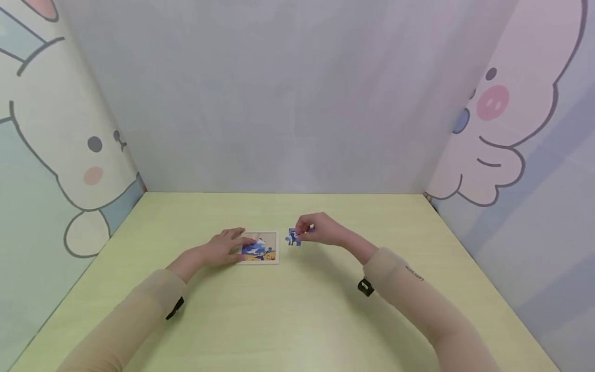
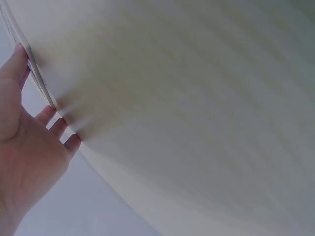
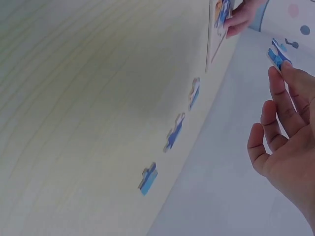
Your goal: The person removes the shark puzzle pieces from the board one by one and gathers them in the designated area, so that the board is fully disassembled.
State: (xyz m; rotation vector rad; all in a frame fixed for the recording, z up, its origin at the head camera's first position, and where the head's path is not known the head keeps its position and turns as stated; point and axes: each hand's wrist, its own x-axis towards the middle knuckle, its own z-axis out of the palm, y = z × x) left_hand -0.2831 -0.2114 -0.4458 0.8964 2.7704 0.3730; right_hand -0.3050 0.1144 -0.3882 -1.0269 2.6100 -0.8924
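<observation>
Over on the desk (image 1: 297, 315), I see the left hand (image 1: 216, 250), fingers apart, resting on a puzzle tray (image 1: 277, 249) with picture pieces (image 1: 257, 251) in its lower part, while the right hand's (image 1: 322, 229) fingers pinch a blue piece (image 3: 274, 59) just beside it, near three loose pieces (image 3: 174, 134).

Beige sleeves (image 1: 132, 320), small dark lettering (image 1: 415, 273) on the right one, black fittings (image 1: 366, 288) underneath.

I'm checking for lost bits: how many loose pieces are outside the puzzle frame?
4 visible: the held piece in the right hand; on the table, leading from the frame, the nearest piece, middle piece and farthest piece. Others may be hidden.
</observation>
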